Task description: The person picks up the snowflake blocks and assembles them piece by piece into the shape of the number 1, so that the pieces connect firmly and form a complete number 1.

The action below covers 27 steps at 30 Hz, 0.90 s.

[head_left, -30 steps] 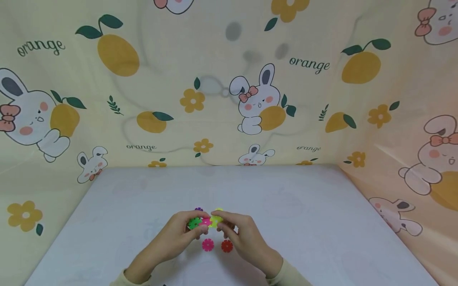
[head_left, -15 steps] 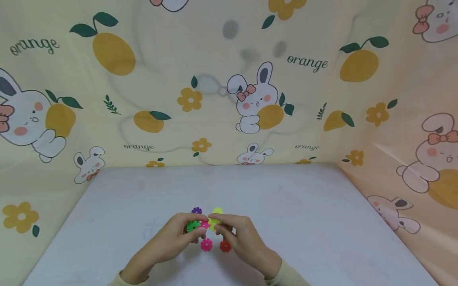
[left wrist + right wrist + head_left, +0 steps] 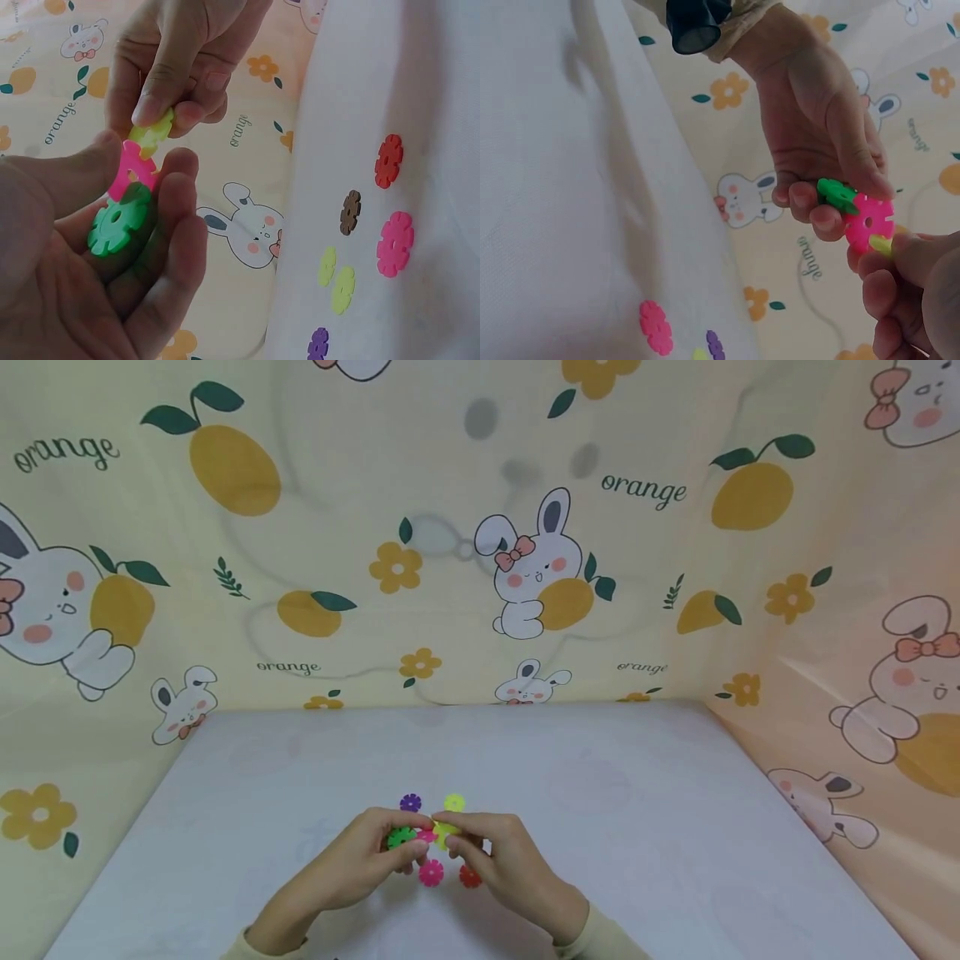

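Above the table, my left hand [image 3: 367, 853] pinches a pink snowflake disc [image 3: 135, 165] between thumb and fingers. A green snowflake disc [image 3: 118, 223] is joined to it at an angle and lies by the curled fingers. My right hand [image 3: 513, 858] pinches a yellow snowflake disc [image 3: 152, 133] by thumb and index finger. Its edge meets the pink disc's rim in both wrist views; how deep it sits in a slot is hidden by the fingertips.
On the white tabletop [image 3: 637, 860] lie loose discs: purple [image 3: 410, 802], yellow [image 3: 454, 802], pink [image 3: 431, 873], red [image 3: 470, 877] and brown [image 3: 350, 212]. A second loose yellow disc [image 3: 327, 266] shows in the left wrist view. A rabbit-and-orange printed cloth [image 3: 450, 460] hangs behind.
Both hands have sunk slightly towards the person, still holding the discs together. The loose purple and yellow discs behind them now show more fully. The head view has shifted a little.
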Available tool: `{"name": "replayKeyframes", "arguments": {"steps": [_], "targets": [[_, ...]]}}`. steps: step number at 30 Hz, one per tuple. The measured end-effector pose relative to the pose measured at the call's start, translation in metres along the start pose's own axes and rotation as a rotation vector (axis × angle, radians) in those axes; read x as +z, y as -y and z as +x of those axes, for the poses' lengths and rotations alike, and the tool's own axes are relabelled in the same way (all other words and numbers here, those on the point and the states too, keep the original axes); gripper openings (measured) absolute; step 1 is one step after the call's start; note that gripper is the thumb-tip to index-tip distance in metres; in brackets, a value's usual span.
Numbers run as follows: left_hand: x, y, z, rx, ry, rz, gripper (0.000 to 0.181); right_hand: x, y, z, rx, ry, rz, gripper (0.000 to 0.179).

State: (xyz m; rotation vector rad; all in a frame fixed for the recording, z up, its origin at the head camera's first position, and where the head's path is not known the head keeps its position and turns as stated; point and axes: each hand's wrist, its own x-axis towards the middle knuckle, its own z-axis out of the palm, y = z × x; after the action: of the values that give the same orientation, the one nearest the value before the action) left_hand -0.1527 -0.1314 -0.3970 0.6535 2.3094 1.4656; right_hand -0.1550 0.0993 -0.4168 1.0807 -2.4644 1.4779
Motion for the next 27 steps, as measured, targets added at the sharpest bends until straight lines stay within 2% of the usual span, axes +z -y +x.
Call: {"name": "replayKeyframes", "arguments": {"steps": [5,15,27], "targets": [[-0.0004,-0.0007,-0.0009,-0.011,0.011,-0.001,0.040,-0.0008,0.0010,-0.0005,0.018,0.022,0.038,0.030],[-0.0018,0.0000,-0.0027,0.029,0.035,-0.065,0.041,-0.0019,0.0007,-0.0015,0.038,0.021,0.113,0.030],[-0.0001,0.0005,-0.0019,0.071,0.033,-0.063,0.037,-0.0017,0.0025,-0.0017,0.062,0.022,0.062,0.030]]}}
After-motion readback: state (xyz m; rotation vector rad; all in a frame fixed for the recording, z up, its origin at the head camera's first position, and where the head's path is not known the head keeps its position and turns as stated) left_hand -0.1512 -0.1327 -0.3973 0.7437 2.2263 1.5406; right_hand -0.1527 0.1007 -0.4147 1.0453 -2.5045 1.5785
